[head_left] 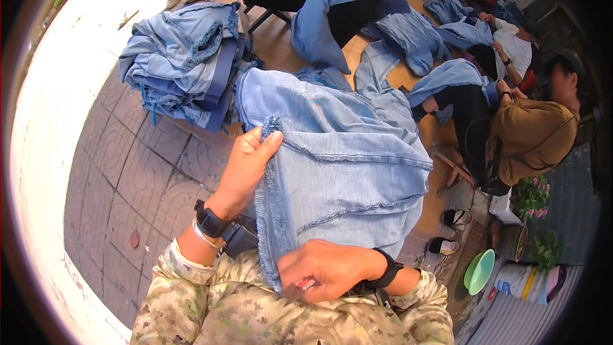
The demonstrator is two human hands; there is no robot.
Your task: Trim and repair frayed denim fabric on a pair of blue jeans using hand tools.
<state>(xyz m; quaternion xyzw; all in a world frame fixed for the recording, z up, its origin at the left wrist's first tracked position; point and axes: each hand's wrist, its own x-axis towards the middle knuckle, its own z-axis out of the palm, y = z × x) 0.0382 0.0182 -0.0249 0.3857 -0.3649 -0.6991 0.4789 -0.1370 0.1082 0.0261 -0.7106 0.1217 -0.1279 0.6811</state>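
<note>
Grip: left hand (pixel 246 169) pinches the frayed hem of the denim piece (pixel 338 166) held over the lap; right hand (pixel 325 269) is closed on a small tool, type unclear. Keep hem taut, work near the pinch. Denim stack (pixel 182 64) lies ahead-left.

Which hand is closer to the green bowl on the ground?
Right. The right hand grips the denim's lower edge, toward the green bowl; the left hand holds the frayed edge higher up, farther away.

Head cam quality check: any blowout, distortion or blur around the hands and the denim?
Head view: pavement at upper left is blown out white by sun; fisheye bends the tile lines and leaves a dark rim; left hand, right hand and denim piece are evenly lit and sharp.
</note>
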